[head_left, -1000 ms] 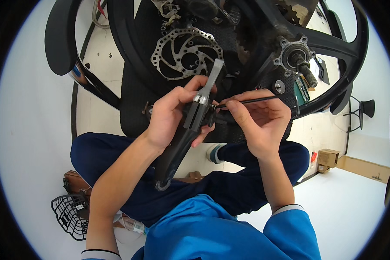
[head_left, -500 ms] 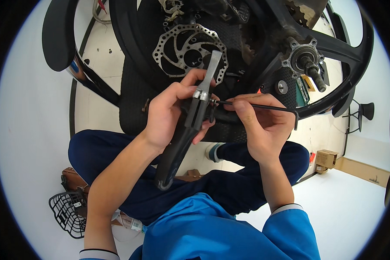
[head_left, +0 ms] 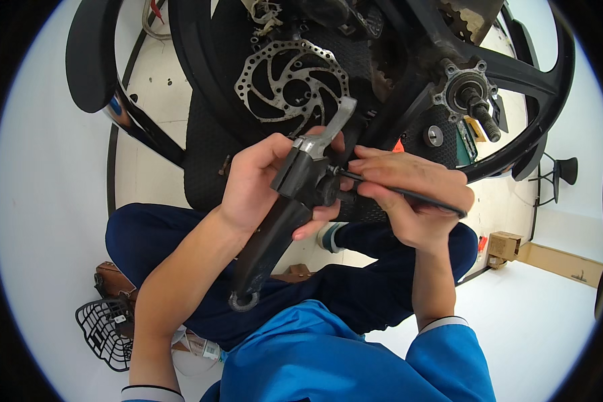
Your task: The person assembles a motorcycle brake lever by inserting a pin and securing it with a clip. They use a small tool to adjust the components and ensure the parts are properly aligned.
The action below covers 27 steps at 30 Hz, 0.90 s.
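My left hand (head_left: 248, 184) is wrapped round a long black bike part (head_left: 269, 234) with a flat silver metal arm (head_left: 338, 124) at its upper end and a ring at its lower end. Its exact kind I cannot make out. From the right, my right hand (head_left: 419, 184) grips a black hex key (head_left: 419, 197). The tip of the key meets a small bolt (head_left: 333, 171) on the side of the black part; whether it is seated inside cannot be seen. Just beyond my left hand lies a silver brake disc (head_left: 249, 74) with holes round its rim.
A black spoked wheel (head_left: 516, 79) with a hub and threaded axle (head_left: 479, 106) lies on the dark textured seat (head_left: 204, 151). A small round metal piece (head_left: 434, 136) rests near the hub. A black chair armrest (head_left: 90, 57) rises at the left, and a black basket (head_left: 104, 331) stands lower left.
The black part has turned, showing more of its broad side, and its lower end has shifted slightly left. My right hand has rolled over the hex key, with its back now upward.
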Each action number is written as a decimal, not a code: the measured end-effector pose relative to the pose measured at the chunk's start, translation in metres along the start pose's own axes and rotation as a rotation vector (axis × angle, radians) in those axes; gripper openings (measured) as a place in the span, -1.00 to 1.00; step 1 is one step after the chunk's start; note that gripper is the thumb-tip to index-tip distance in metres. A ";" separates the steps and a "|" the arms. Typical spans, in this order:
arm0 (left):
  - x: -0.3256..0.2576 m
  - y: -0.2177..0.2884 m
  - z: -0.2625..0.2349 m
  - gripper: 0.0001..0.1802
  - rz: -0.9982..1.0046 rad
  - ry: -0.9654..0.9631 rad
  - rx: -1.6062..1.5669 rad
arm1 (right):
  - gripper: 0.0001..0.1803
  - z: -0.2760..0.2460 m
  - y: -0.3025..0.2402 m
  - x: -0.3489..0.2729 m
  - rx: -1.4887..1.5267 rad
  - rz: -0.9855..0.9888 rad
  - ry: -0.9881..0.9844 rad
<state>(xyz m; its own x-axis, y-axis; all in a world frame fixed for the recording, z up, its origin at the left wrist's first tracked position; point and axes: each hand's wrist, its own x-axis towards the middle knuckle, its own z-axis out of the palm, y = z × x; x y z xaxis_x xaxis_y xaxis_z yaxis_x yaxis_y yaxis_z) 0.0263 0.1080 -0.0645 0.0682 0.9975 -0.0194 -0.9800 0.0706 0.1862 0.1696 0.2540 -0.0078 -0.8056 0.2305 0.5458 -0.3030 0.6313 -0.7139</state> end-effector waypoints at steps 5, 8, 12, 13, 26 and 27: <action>0.001 0.003 -0.001 -0.49 -0.014 -0.005 -0.111 | -0.81 -0.002 0.001 0.002 0.122 -0.021 -0.095; 0.000 0.003 0.002 -0.51 -0.006 0.031 -0.025 | -0.85 -0.002 -0.005 0.000 0.235 0.158 -0.022; 0.000 -0.002 0.013 -0.55 0.097 0.202 0.246 | -0.84 -0.009 -0.003 -0.004 0.445 0.412 0.112; 0.000 -0.002 0.011 -0.57 0.133 0.227 0.381 | -0.82 -0.004 0.004 -0.006 0.533 0.410 0.162; -0.002 -0.006 0.016 -0.62 0.363 0.303 0.979 | -0.91 0.009 -0.007 -0.005 0.206 0.664 -0.110; -0.002 -0.006 0.016 -0.62 0.370 0.307 1.008 | -0.91 0.008 -0.007 -0.005 0.220 0.667 -0.110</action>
<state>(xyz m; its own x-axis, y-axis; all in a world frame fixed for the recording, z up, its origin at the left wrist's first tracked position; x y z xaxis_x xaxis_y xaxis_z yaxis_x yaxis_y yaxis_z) 0.0354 0.1055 -0.0495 -0.3821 0.9240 -0.0140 -0.3210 -0.1185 0.9396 0.1717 0.2420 -0.0093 -0.8981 0.4328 -0.0777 0.1864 0.2148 -0.9587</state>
